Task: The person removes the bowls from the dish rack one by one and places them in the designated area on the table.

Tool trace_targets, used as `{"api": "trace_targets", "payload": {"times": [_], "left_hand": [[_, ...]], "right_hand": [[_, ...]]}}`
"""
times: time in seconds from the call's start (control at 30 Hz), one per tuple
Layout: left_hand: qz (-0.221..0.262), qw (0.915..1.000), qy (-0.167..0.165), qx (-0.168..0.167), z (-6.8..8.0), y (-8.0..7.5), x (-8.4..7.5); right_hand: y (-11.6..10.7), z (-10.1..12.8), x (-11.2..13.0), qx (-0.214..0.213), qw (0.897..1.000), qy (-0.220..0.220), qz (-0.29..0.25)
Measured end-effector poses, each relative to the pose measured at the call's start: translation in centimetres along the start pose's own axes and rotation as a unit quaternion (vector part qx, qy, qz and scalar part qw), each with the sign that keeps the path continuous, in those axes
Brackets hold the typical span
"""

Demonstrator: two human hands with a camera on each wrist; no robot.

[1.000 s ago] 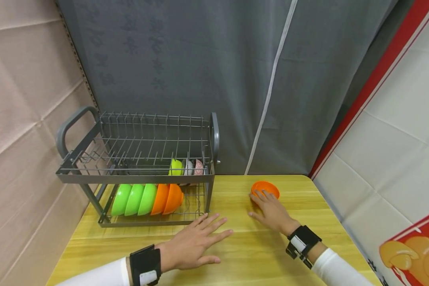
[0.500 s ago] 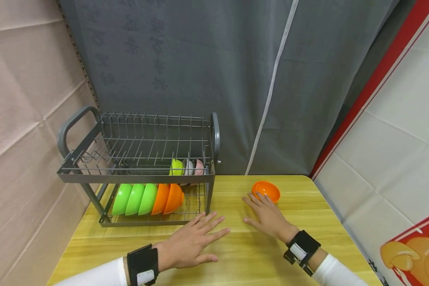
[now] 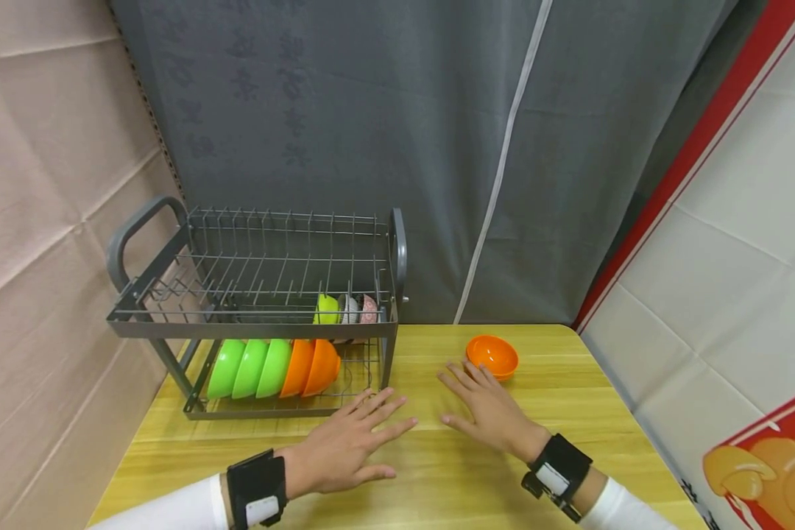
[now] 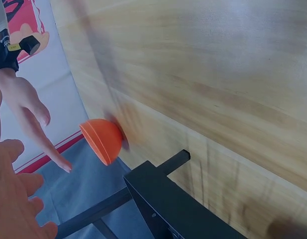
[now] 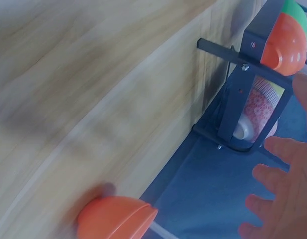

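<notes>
An orange bowl (image 3: 493, 355) stands upright on the wooden table at the back right; a second rim line shows on it in the left wrist view, so whether it is one bowl or two nested cannot be told. My right hand (image 3: 490, 412) hovers just in front of the bowl with fingers spread, holding nothing. The left hand (image 3: 344, 449), also spread and holding nothing, is above the table before the front edge of a two-tier dish rack (image 3: 252, 331). On its lower tier, green bowls (image 3: 248, 370) and orange bowls (image 3: 311, 368) lean in a row.
Small bowls, one lime green (image 3: 327, 309), one grey (image 3: 350, 309) and one pink patterned (image 3: 369, 309), stand at the rack's right end. A grey curtain (image 3: 437, 147) hangs behind the table (image 3: 437, 486). Walls flank it left and right.
My right hand has drawn back from the orange bowl, leftward and toward me, uncovering more of it. The left hand has shifted slightly left. The bowl has stayed in about the same place.
</notes>
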State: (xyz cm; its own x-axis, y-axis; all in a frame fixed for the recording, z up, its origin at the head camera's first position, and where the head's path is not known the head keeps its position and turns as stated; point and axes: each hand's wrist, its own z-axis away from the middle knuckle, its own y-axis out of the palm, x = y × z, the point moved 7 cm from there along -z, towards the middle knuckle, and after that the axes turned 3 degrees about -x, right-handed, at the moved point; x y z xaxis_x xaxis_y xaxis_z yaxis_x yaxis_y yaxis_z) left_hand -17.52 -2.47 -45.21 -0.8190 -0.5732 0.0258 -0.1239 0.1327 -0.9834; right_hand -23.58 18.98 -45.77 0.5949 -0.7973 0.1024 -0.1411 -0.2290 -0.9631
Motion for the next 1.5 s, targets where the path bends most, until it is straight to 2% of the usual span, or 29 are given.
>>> {"api": "trace_targets", "payload": {"times": [0.5,0.87,1.03,1.37,1.5], "left_hand": [[-0.022,0.9995,-0.009,-0.02,0.8,-0.5,0.8],[-0.005,0.9994,-0.033,-0.013,1.4,-0.3,1.8],[-0.003,0.9992,-0.036,-0.018,1.9,-0.4,2.2],[-0.014,0.9977,-0.053,-0.04,2.8,-0.7,2.8],[-0.009,0.9975,-0.061,-0.034,3.0,-0.6,3.0]], "right_hand": [[-0.4,0.1,2.5,0.014,0.999,-0.03,0.004],[-0.3,0.1,4.3,0.022,0.998,-0.052,0.018],[-0.4,0.0,5.1,0.015,0.997,-0.068,0.021],[0.1,0.0,6.4,0.026,0.996,-0.079,0.016],[0.0,0.0,7.0,0.021,0.995,-0.09,0.024]]}}
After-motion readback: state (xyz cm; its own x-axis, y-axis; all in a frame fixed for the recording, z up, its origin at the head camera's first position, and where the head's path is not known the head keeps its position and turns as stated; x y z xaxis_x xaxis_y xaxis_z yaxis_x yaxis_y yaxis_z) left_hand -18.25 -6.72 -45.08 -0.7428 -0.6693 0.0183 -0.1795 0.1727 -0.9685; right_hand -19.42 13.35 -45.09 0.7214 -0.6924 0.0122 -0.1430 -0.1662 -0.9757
